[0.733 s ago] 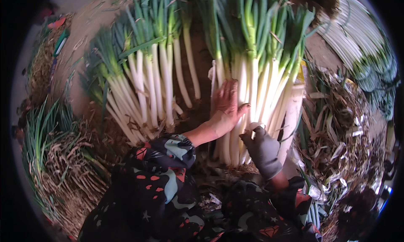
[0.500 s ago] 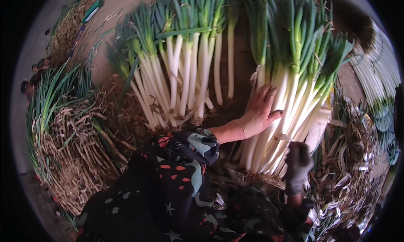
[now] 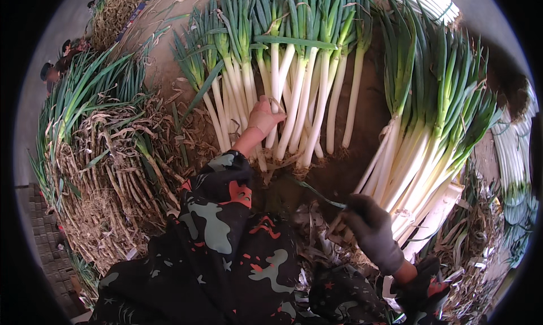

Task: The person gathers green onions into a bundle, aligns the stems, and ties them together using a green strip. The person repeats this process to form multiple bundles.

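Observation:
My bare left hand (image 3: pixel 264 118) closes around the white shank of a long green onion (image 3: pixel 275 82) in the middle group. Loose green onions (image 3: pixel 310 107) with clean white shanks and green tops lie fanned out beside it. My right hand (image 3: pixel 370 232) wears a dark, dirty glove and is closed, with a thin green strip (image 3: pixel 319 195) trailing from its fingers toward the left. Just past the glove, a thick bundle of green onions (image 3: pixel 421 150) lies slanted, its roots toward me. The glove hides part of its lower end.
A big heap of unpeeled green onions (image 3: pixel 107 172), brown with dry leaves, stands at the left. Peeled husks (image 3: pixel 472 240) pile up at the lower right. More cleaned bundles lie at the far right (image 3: pixel 509 155) and the far top (image 3: pixel 427 1). A white block (image 3: pixel 432 220) sits under the bundle.
My left hand has left the right-hand bundle and moved left onto a stalk in the middle group. My right hand has shifted left, and a green strip now shows from it. The view has shifted.

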